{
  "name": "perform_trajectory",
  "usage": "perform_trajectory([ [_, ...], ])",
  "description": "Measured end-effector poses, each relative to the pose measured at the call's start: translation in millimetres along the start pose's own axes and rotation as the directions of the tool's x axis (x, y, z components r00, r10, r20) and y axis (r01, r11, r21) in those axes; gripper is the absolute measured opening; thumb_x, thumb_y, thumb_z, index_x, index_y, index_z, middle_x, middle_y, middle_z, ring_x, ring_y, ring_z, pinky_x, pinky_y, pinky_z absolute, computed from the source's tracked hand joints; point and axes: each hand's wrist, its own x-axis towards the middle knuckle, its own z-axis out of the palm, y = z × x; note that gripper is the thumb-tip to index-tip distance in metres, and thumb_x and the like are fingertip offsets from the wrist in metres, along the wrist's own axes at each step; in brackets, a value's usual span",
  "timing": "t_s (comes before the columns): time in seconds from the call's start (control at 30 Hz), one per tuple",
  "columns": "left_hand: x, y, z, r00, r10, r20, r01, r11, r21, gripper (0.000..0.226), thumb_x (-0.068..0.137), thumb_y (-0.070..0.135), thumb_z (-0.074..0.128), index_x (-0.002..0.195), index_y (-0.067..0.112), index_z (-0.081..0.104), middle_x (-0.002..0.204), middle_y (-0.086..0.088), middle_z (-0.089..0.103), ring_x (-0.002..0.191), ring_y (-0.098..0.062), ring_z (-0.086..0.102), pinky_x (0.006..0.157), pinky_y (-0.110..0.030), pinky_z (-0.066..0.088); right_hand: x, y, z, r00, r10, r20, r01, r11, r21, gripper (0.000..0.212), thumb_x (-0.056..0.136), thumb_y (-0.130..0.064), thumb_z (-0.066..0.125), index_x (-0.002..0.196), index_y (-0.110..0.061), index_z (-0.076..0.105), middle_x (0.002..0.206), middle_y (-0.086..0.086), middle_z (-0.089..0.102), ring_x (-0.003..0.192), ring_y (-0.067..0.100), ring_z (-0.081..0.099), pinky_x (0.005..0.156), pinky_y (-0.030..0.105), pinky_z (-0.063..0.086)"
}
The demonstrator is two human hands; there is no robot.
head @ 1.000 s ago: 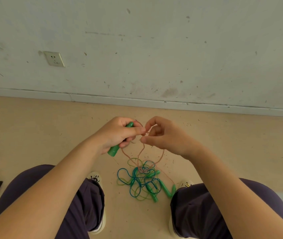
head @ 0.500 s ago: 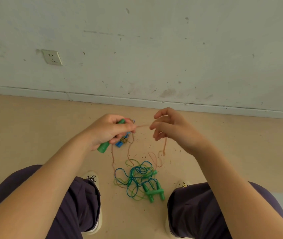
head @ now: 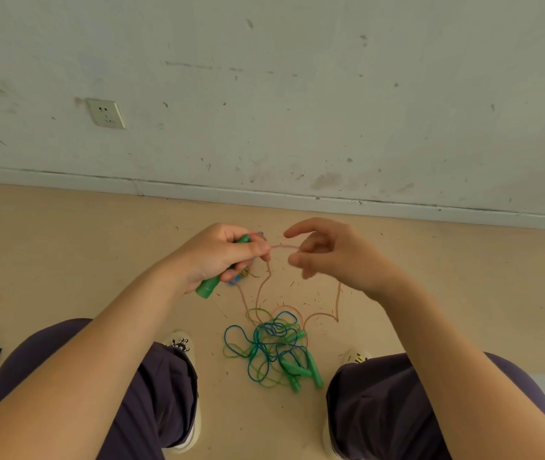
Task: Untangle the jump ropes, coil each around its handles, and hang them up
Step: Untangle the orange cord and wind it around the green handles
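Pink rope (head: 282, 248) spans both hands — untangling stage.
Left hand (head: 218, 257) grips green handle (head: 209, 288); right hand (head: 334, 257) pinches rope — hard pulling likely tightens floor tangle (head: 271, 346).

Scuffed pale wall (head: 297, 94) with a socket (head: 105, 113) above beige floor (head: 48, 244).

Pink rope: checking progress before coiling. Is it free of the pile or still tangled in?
Still tangled in: the pink rope runs from the left hand and right hand down into the green and blue ropes.

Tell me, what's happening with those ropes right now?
Left hand grips green handle. Right hand pinches pink rope. Blue-green tangle on floor, pink rope trailing into it.
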Motion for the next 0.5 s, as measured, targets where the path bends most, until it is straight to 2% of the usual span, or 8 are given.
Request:
perform_trajectory([
  [0.07,0,-1,8,1.000,-0.012,0.029,0.013,1.000,-0.011,0.021,0.092,0.024,0.066,0.095,0.003,0.070,0.056,-0.001,0.046,0.041,-0.011,0.034,0.043,-0.022,0.030,0,-3,15,0.998,-0.006,0.061,0.004,1.000,0.026,0.032,0.082,-0.010,0.078,0.110,-0.012,0.062,0.081,0.004,0.071,0.066,0.016,0.063,0.065,0.031,0.055],
  [0.17,1,1,12,0.998,-0.021,0.056,0.022,1.000,-0.020,0.025,0.091,0.026,0.067,0.096,0.002,0.069,0.055,0.001,0.050,0.040,-0.010,0.035,0.042,-0.021,0.031,4,-5,22,0.999,-0.029,0.013,0.030,0.997,-0.067,0.022,0.083,-0.014,0.077,0.099,-0.012,0.063,0.063,-0.005,0.059,0.054,0.007,0.048,0.051,0.018,0.039],
  [0.27,1,4,7,1.000,-0.009,0.026,0.009,1.000,-0.024,0.028,0.092,0.023,0.065,0.101,-0.003,0.069,0.056,0.000,0.049,0.039,-0.010,0.035,0.043,-0.020,0.033,5,-5,7,0.996,-0.041,-0.082,0.031,0.993,-0.115,0.011,0.083,-0.022,0.077,0.087,-0.015,0.069,0.047,-0.012,0.036,0.044,0.007,0.028,0.047,0.020,0.027],
  [0.33,1,5,3,1.000,0.002,0.013,-0.001,1.000,-0.023,0.027,0.092,0.022,0.065,0.099,-0.003,0.070,0.056,-0.001,0.047,0.039,-0.010,0.035,0.043,-0.019,0.033,3,-4,-6,0.991,-0.030,-0.134,0.016,0.995,-0.103,0.010,0.083,-0.026,0.077,0.086,-0.019,0.071,0.046,-0.011,0.030,0.045,0.008,0.024,0.047,0.023,0.024],
  [0.4,0,5,2,1.000,0.011,0.013,-0.010,0.999,-0.035,0.025,0.092,0.021,0.065,0.098,-0.003,0.070,0.057,-0.001,0.047,0.039,-0.010,0.035,0.043,-0.019,0.033,0,-5,-11,0.990,-0.026,-0.142,0.016,0.997,-0.074,0.013,0.082,-0.029,0.078,0.091,-0.023,0.071,0.048,-0.008,0.032,0.045,0.010,0.027,0.049,0.025,0.026],
  [0.5,0,4,7,0.999,0.024,0.028,-0.023,0.998,-0.051,0.021,0.093,0.019,0.064,0.095,-0.001,0.070,0.057,-0.002,0.046,0.040,-0.011,0.034,0.043,-0.019,0.032,-3,-6,-6,0.999,-0.020,-0.040,0.019,1.000,-0.005,0.027,0.078,-0.026,0.081,0.102,-0.022,0.068,0.059,0.003,0.059,0.051,0.013,0.050,0.057,0.031,0.040],
])
